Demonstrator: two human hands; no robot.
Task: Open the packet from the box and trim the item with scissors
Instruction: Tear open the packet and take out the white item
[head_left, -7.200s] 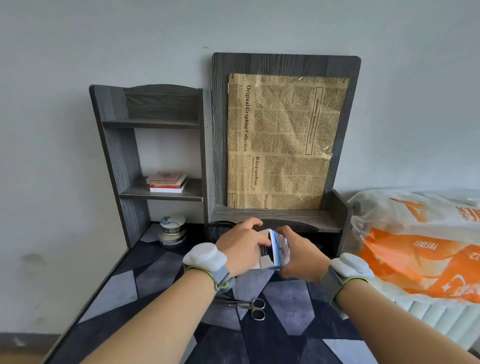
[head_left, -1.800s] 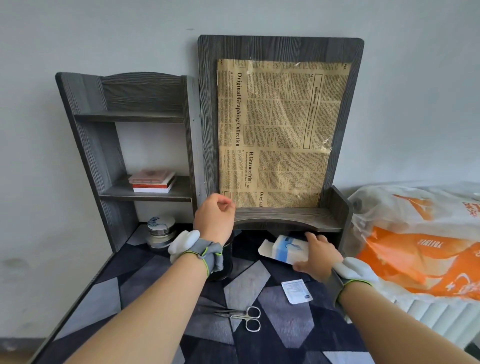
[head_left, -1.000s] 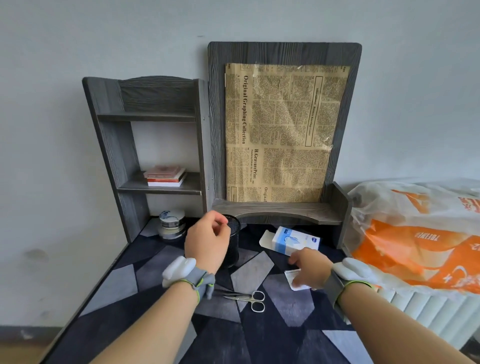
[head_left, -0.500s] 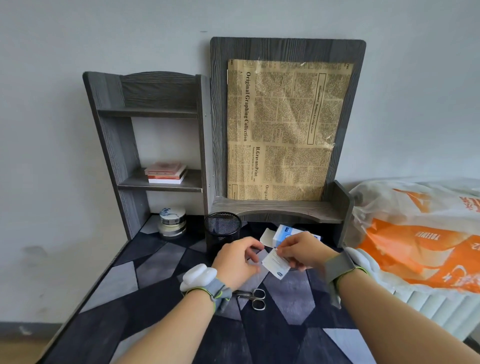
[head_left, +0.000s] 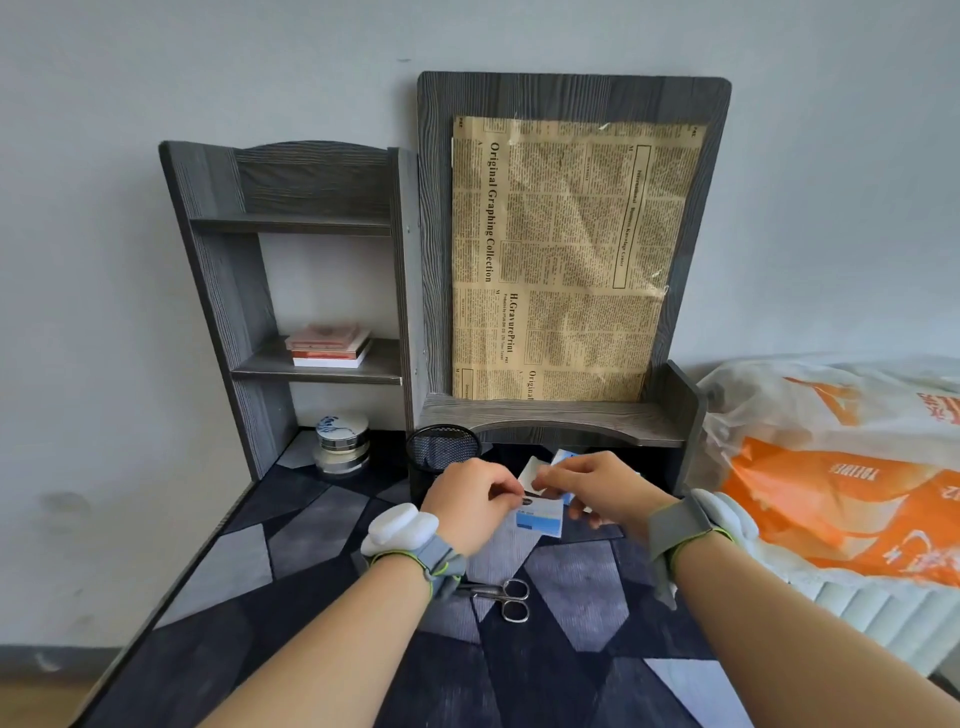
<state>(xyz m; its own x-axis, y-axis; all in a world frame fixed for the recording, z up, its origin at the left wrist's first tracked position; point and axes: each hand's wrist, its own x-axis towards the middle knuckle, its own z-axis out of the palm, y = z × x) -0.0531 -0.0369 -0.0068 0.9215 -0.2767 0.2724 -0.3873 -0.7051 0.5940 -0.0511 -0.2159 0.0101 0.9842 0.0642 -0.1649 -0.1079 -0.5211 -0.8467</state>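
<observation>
Low in the frame, just left of centre, the left hand (head_left: 470, 506) pinches the top edge of a small flat white-and-blue paper packet (head_left: 543, 519). Small steel scissors (head_left: 501, 598) lie on the dark patterned mat (head_left: 311, 525) below it, untouched. The right hand (head_left: 597, 491) pinches that same edge from the other side. The white-and-blue cardboard box (head_left: 565, 457) peeks out behind it.

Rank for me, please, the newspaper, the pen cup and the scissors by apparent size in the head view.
1. newspaper, by far the largest
2. pen cup, partly hidden
3. scissors, blades partly hidden
</observation>
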